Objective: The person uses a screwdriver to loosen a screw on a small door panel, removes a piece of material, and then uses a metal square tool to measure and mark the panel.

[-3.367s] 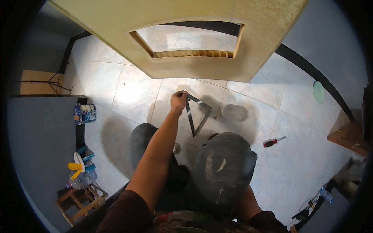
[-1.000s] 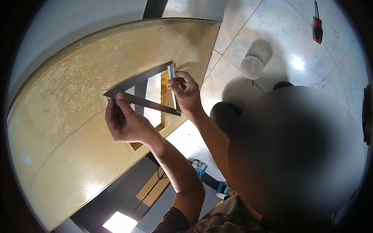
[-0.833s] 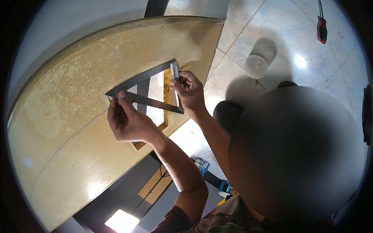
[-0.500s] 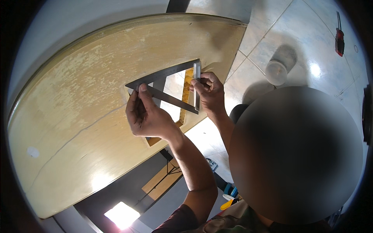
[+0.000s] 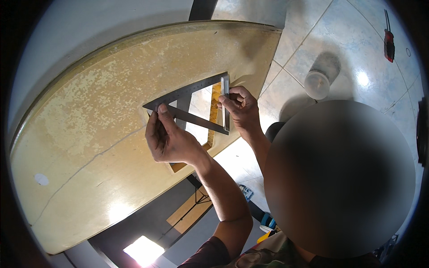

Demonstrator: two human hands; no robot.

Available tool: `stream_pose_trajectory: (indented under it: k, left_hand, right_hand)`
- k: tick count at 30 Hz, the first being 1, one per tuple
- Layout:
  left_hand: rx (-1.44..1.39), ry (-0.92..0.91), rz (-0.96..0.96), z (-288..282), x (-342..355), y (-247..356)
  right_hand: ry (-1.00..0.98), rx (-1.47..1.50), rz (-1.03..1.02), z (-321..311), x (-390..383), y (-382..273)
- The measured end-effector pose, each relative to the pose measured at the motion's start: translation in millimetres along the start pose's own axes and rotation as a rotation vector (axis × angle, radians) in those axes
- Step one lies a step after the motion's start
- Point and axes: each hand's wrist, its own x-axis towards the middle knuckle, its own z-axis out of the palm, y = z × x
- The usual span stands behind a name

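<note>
A dark metal triangle square (image 5: 199, 120) with a pale raised fence along its right side lies across the cut-out opening (image 5: 215, 102) in a yellowish wooden panel (image 5: 103, 111). My left hand (image 5: 174, 140) pinches the square's pointed left corner between thumb and fingers. At the other end, my right hand (image 5: 241, 107) grips the fence with its thumb and curled fingers. Bare wood shows on the opening's right inner edge. Through the gap I see a light surface and a dark upright strip.
A red-handled screwdriver (image 5: 389, 45) lies on the tiled floor (image 5: 353, 40) at the far right. Nearer stands a whitish round container (image 5: 317, 85). A bright lamp (image 5: 144, 251) shines below the panel. A blurred round shape (image 5: 339, 178) covers the lower right.
The whole view has shifted slightly, with the panel and square a little lower in it. Both hands keep their hold on the square.
</note>
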Motion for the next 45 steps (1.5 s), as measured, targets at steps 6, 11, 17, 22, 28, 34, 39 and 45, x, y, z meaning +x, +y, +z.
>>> stream_pose_trajectory:
  k: [6,11,17,22,28,34,39,45]
  left_hand:
    - [0.023,0.025,-0.029,2.1,-2.6,4.7]
    - [0.029,0.045,-0.049,4.2,-2.9,7.8]
    - [-0.004,0.043,-0.051,5.4,-4.1,5.5]
    - [0.025,0.061,-0.035,8.0,-5.8,6.6]
    - [0.027,0.064,-0.05,9.5,-5.2,9.5]
    - [0.013,0.053,-0.046,8.6,-4.4,7.9]
    - [0.03,0.041,-0.061,7.9,-3.5,9.3]
    - [0.089,0.056,-0.049,8.7,-3.2,13.8]
  right_hand:
    - [-0.017,0.022,0.022,-3.0,1.2,-0.4]
    - [-0.02,0.008,0.024,-4.9,2.0,-0.2]
    - [-0.039,-0.018,0.038,-8.7,3.2,-2.0]
    - [-0.068,-0.011,0.041,-10.7,3.9,-3.5]
    - [-0.071,-0.041,0.042,-11.8,5.2,-6.3]
    - [-0.063,-0.048,0.053,-14.1,5.1,-6.5]
    - [-0.061,-0.004,0.068,-13.4,2.6,-9.0]
    - [-0.056,0.02,0.088,-16.1,0.3,-12.4]
